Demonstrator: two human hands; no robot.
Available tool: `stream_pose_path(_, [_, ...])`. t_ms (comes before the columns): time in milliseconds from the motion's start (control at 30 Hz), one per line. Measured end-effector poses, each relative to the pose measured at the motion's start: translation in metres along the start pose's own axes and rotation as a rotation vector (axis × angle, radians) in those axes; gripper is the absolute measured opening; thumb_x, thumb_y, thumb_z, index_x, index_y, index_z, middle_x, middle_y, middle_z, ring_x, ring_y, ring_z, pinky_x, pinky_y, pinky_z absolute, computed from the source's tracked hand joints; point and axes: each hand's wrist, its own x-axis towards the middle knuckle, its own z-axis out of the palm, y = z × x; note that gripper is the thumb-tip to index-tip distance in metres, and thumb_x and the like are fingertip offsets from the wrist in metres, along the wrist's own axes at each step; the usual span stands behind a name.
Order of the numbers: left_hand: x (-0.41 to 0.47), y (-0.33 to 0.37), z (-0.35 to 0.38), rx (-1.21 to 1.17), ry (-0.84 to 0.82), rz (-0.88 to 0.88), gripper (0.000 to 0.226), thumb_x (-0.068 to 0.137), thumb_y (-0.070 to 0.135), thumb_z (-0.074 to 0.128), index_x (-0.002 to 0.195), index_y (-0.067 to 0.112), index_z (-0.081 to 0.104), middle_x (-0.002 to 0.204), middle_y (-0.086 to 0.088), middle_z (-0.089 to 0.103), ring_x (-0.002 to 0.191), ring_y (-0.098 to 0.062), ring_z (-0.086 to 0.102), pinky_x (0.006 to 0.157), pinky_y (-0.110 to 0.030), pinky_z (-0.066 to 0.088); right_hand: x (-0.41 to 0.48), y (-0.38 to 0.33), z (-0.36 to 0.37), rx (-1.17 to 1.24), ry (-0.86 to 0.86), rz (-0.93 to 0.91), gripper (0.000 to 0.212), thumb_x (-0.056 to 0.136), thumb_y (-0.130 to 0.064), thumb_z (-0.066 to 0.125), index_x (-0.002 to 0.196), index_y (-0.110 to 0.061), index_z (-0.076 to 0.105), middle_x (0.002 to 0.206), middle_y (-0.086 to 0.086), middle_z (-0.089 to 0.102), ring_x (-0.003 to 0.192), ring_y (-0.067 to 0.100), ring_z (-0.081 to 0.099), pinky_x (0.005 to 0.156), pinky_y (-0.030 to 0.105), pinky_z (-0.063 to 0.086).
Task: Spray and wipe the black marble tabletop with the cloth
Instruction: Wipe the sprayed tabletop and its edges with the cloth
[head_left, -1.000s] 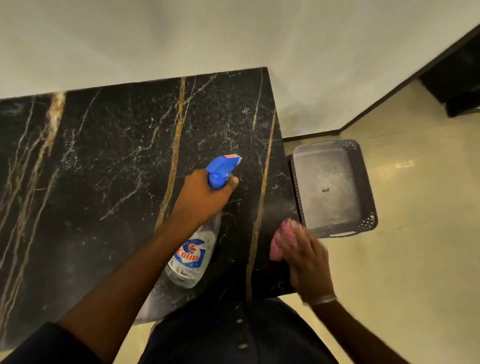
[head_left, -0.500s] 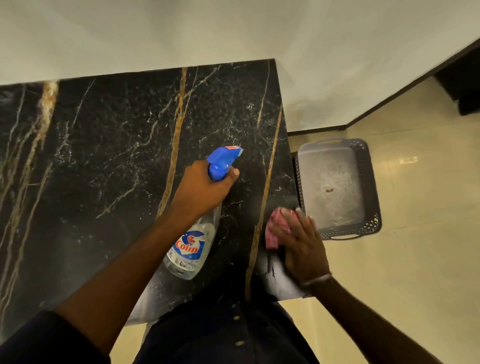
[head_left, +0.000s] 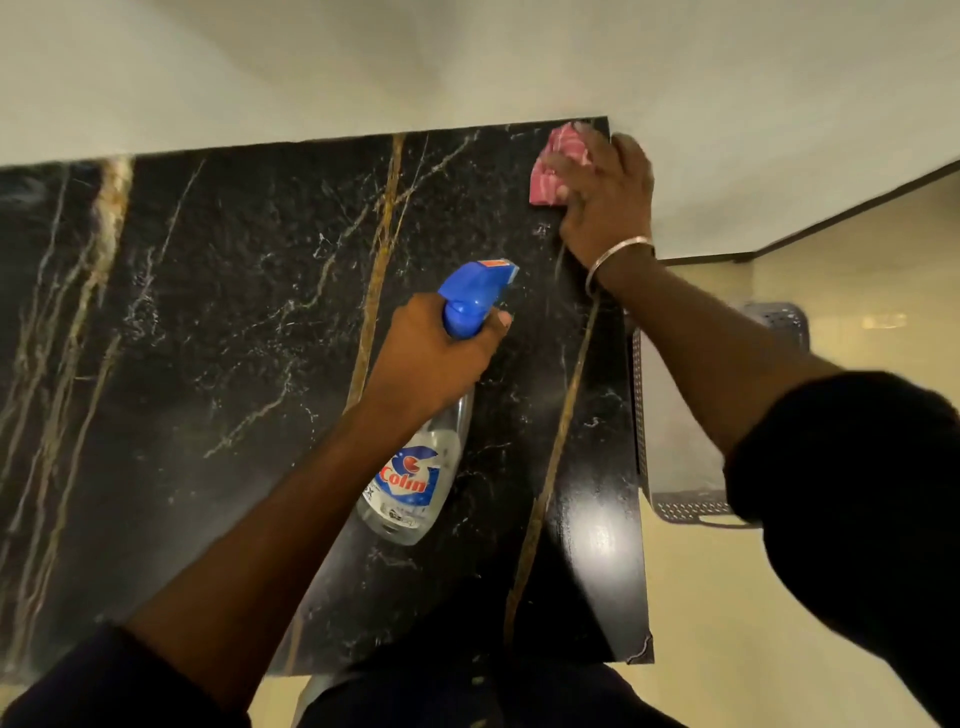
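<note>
Pink cloth (head_left: 558, 163); blue-capped bottle (head_left: 415, 467); black tabletop (head_left: 208, 312) (gold-white veins).

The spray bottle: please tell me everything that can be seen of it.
The spray bottle has a clear plastic body, a blue trigger head with a small orange nozzle tip, and a blue and red label reading "Colin". It looks nearly empty or holds clear liquid; which one cannot be told. The left hand grips its neck, a finger at the trigger. It is tilted, nozzle pointing away over the black tabletop, its base toward the person.
</note>
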Motion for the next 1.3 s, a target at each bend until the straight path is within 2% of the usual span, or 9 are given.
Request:
stream_pose_path(167, [-0.004, 0.006, -0.010, -0.004, 0.037, 0.016, 0.024, 0.088, 0.031, 0.066, 0.088, 0.008, 0.061, 0.066, -0.016, 0.063, 0.058, -0.031, 0.064, 0.060, -0.048, 0.056, 0.020, -0.007, -0.007, -0.014, 0.011, 0.027, 0.052, 0.084, -0.021, 0.049, 0.132, -0.041, 0.054, 0.153, -0.003, 0.035, 0.136, 0.035, 0.030, 0.104, 0.045, 0.026])
stream_pose_path(300, [-0.017, 0.002, -0.014, 0.026, 0.018, 0.032, 0.024, 0.087, 0.035, 0.066, 0.082, 0.013, 0.060, 0.064, -0.014, 0.063, 0.058, -0.030, 0.065, 0.059, -0.050, 0.056, -0.015, -0.004, -0.014, 0.043, -0.003, 0.005, 0.056, 0.081, -0.013, 0.052, 0.131, -0.039, 0.056, 0.149, -0.001, 0.040, 0.131, 0.036, 0.035, 0.103, 0.047, 0.032])
stream_pose_path(467, [-0.039, -0.004, -0.016, 0.039, 0.004, 0.057, 0.020, 0.088, 0.036, 0.065, 0.081, 0.017, 0.059, 0.064, -0.009, 0.064, 0.058, -0.024, 0.066, 0.062, -0.049, 0.057, -0.145, 0.005, -0.005, 0.118, -0.008, -0.072, 0.049, 0.085, -0.026, 0.042, 0.131, -0.032, 0.058, 0.142, 0.009, 0.049, 0.128, 0.039, 0.041, 0.102, 0.053, 0.039])
stream_pose_path(600, [-0.060, -0.008, -0.008, 0.030, -0.055, 0.066, 0.022, 0.089, 0.032, 0.065, 0.081, 0.012, 0.060, 0.065, -0.010, 0.063, 0.061, -0.026, 0.065, 0.064, -0.049, 0.058, -0.256, 0.005, 0.005, 0.138, -0.023, -0.051, 0.051, 0.086, -0.029, 0.045, 0.136, -0.033, 0.054, 0.146, 0.010, 0.045, 0.136, 0.039, 0.035, 0.106, 0.055, 0.035])
stream_pose_path(767, [-0.091, -0.009, 0.003, 0.072, -0.084, 0.080, 0.019, 0.090, 0.030, 0.064, 0.078, 0.015, 0.060, 0.065, -0.009, 0.064, 0.062, -0.021, 0.066, 0.061, -0.020, 0.054, -0.355, -0.015, 0.007, 0.111, -0.034, 0.009, 0.057, 0.082, -0.027, 0.044, 0.137, -0.035, 0.052, 0.148, 0.005, 0.040, 0.138, 0.038, 0.031, 0.107, 0.055, 0.033])
stream_pose_path(900, [-0.110, -0.016, 0.011, 0.043, -0.138, 0.067, 0.018, 0.090, 0.028, 0.064, 0.085, 0.011, 0.061, 0.070, -0.013, 0.064, 0.064, -0.024, 0.065, 0.066, -0.033, 0.056, -0.427, -0.022, 0.015, 0.074, -0.044, 0.011, 0.069, 0.077, -0.020, 0.064, 0.140, -0.037, 0.044, 0.150, 0.005, 0.035, 0.139, 0.039, 0.032, 0.106, 0.059, 0.036])
stream_pose_path(1000, [-0.118, -0.020, 0.011, 0.026, -0.152, 0.055, 0.016, 0.090, 0.027, 0.064, 0.085, 0.012, 0.061, 0.071, -0.013, 0.064, 0.065, -0.024, 0.065, 0.067, -0.033, 0.057, -0.476, -0.020, 0.023, 0.048, -0.029, -0.027, 0.081, 0.069, -0.007, 0.074, 0.139, -0.035, 0.045, 0.150, 0.005, 0.037, 0.139, 0.039, 0.032, 0.104, 0.060, 0.038])
stream_pose_path(1133, [-0.121, -0.021, 0.004, 0.004, -0.131, 0.038, 0.014, 0.090, 0.026, 0.064, 0.082, 0.015, 0.060, 0.067, -0.006, 0.062, 0.061, -0.014, 0.061, 0.064, -0.027, 0.053, -0.473, -0.012, 0.024, 0.045, 0.003, -0.056, 0.077, 0.070, -0.006, 0.070, 0.136, -0.036, 0.047, 0.148, 0.005, 0.039, 0.138, 0.038, 0.033, 0.103, 0.062, 0.037])
stream_pose_path(1300, [-0.112, -0.017, -0.006, 0.034, -0.085, 0.041, 0.016, 0.090, 0.028, 0.064, 0.081, 0.015, 0.060, 0.066, -0.006, 0.063, 0.061, -0.015, 0.063, 0.064, -0.027, 0.055, -0.369, -0.015, 0.018, 0.124, 0.022, 0.014, 0.054, 0.083, -0.027, 0.049, 0.135, -0.038, 0.047, 0.145, 0.008, 0.043, 0.136, 0.038, 0.034, 0.105, 0.059, 0.035])
